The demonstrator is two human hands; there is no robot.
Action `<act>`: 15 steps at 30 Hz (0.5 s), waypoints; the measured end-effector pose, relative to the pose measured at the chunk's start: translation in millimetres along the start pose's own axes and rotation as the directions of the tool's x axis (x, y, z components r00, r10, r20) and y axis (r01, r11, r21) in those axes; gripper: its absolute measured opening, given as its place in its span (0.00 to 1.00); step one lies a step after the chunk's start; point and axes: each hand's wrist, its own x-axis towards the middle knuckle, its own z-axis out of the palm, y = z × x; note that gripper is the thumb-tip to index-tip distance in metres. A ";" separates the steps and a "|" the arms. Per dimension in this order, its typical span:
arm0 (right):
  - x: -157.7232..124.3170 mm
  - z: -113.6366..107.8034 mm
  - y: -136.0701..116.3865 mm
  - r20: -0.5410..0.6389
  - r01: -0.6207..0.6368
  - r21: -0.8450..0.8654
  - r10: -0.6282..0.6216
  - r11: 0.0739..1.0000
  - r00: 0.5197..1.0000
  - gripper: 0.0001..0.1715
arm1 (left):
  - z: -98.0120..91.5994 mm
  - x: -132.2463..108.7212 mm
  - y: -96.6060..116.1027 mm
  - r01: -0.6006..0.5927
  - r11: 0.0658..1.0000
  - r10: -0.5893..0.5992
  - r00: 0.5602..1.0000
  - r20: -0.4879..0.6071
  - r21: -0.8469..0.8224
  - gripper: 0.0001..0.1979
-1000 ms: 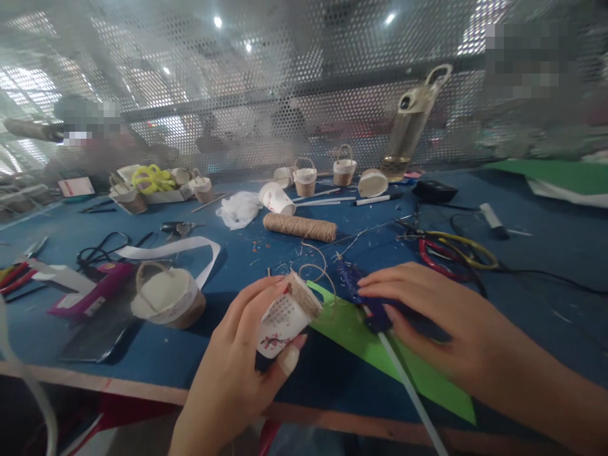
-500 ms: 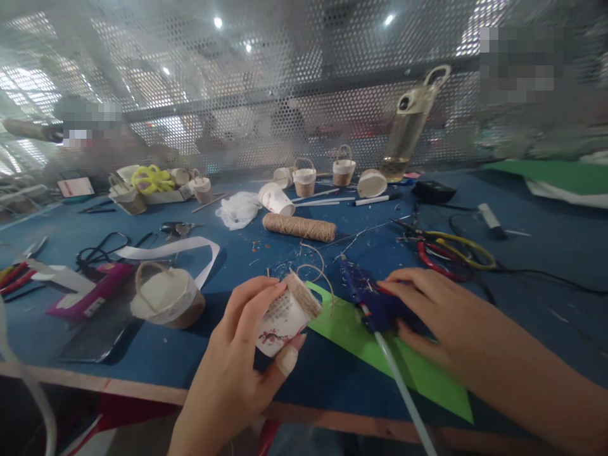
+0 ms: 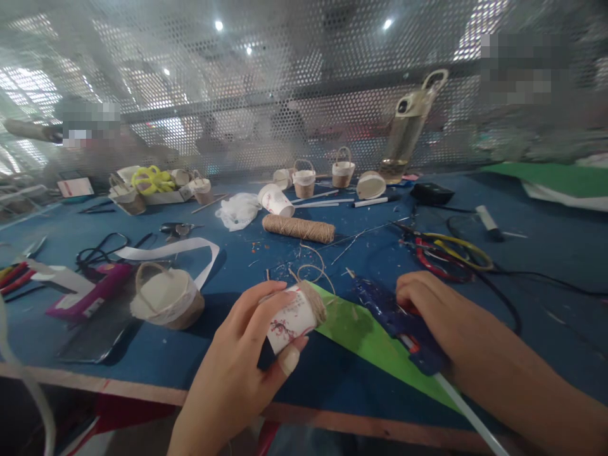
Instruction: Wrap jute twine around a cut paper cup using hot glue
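**Blue desk [image 3: 560, 240]: paper cup [image 3: 291, 318] on its side, glue gun [image 3: 387, 309] beside it**

Low over the desk's near edge, the paper cup lies tipped over, its long axis running from 8 o'clock to 2 o'clock. Its twine-wrapped end points toward 2 o'clock, and a loose strand curls off it. The left hand [image 3: 237, 373] comes up from 7 o'clock and wraps the cup, fingers curled over the top and thumb pressed against the underside.

At 3 o'clock from the cup, near it but apart, is the blue glue gun. Its nozzle points toward 10 o'clock and its white glue stick [image 3: 470, 415] trails out toward 4 o'clock. The right hand [image 3: 437, 310] is closed about the gun's body, fingers folded over it.

Under both lies a green paper sheet [image 3: 370, 345], its tip touching the cup's wrapped end.

Farther out:
- a twine spool [image 3: 299, 228] at 12 o'clock, lying crosswise
- a small handled basket [image 3: 166, 304] at 9 o'clock
- red and yellow pliers [image 3: 446, 253] at 1 o'clock of the gun
- a perforated metal screen [image 3: 285, 95] behind the desk
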 end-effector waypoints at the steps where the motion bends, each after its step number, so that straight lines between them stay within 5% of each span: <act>1: 0.0 -0.6 0.1 0.022 0.004 -0.011 -0.003 1.000 1.000 0.16 | -0.1 -0.1 -0.1 -0.001 1.000 0.001 1.000 0.000 0.005 0.20; 10: 9.6 -18.8 -7.2 -0.037 0.104 0.020 -0.104 0.994 0.994 0.08 | 0.4 0.6 -1.4 0.004 1.000 -0.004 1.000 0.013 0.015 0.20; 15: 14.8 -20.5 -17.7 -0.124 0.059 0.106 -0.045 0.993 0.991 0.15 | 0.2 -1.9 -1.5 0.026 1.000 -0.026 0.999 0.019 -0.002 0.21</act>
